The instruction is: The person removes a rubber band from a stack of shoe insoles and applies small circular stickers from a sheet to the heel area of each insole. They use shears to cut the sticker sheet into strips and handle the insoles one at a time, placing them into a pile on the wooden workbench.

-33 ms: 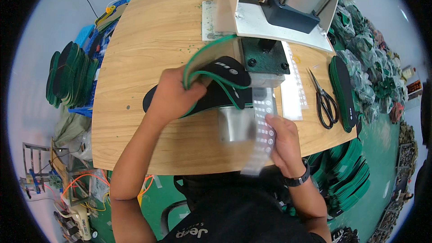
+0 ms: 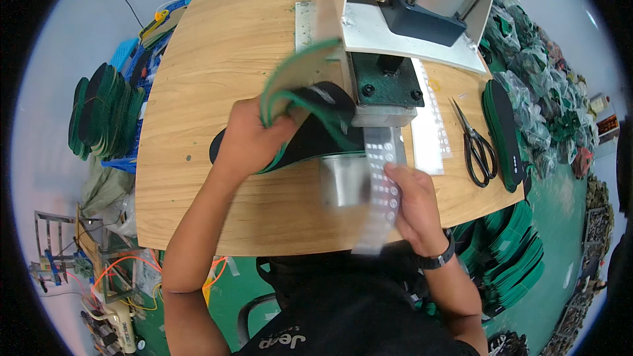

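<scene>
My left hand point(image 2: 254, 135) is closed around bent black insoles point(image 2: 326, 102) with green edges, which are blurred by motion. Under them another black insole point(image 2: 290, 148) lies flat, its right end beside the press. In my right hand point(image 2: 417, 207), pinched between thumb and fingers, is a clear transfer film strip point(image 2: 382, 191) with rows of small white marks. The strip's upper end reaches the metal plate below the press head point(image 2: 386, 89); its lower end hangs near the table edge. A shiny metal block point(image 2: 344, 181) sits between my hands.
Black scissors point(image 2: 478, 151) lie right of the press, next to stacked insoles point(image 2: 504, 135). A white strip sheet point(image 2: 428, 135) lies behind my right hand. More insoles point(image 2: 105, 109) are piled at the left, beyond the wooden table point(image 2: 191, 86). Bagged goods point(image 2: 527, 105) line the right side.
The bent insoles in my left hand have shifted slightly left and blurred. My right hand and the film strip have moved a little to the left.
</scene>
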The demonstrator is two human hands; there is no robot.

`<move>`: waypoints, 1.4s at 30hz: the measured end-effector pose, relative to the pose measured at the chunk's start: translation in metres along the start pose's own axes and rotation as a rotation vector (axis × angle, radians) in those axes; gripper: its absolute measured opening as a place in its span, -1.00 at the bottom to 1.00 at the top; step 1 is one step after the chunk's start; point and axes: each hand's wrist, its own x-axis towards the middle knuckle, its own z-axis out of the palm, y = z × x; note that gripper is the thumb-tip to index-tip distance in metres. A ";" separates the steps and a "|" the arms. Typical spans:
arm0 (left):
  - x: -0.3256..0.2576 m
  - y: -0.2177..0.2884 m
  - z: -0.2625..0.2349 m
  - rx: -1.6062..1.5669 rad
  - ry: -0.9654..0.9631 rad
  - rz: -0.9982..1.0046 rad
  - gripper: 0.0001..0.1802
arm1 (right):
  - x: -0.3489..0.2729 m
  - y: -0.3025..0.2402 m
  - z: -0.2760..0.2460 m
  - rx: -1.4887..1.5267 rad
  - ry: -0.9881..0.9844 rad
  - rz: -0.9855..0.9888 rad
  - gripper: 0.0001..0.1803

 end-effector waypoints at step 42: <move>-0.002 -0.002 0.000 -0.130 0.140 0.063 -0.93 | 0.038 0.004 -0.006 -0.203 -0.154 -0.007 -0.81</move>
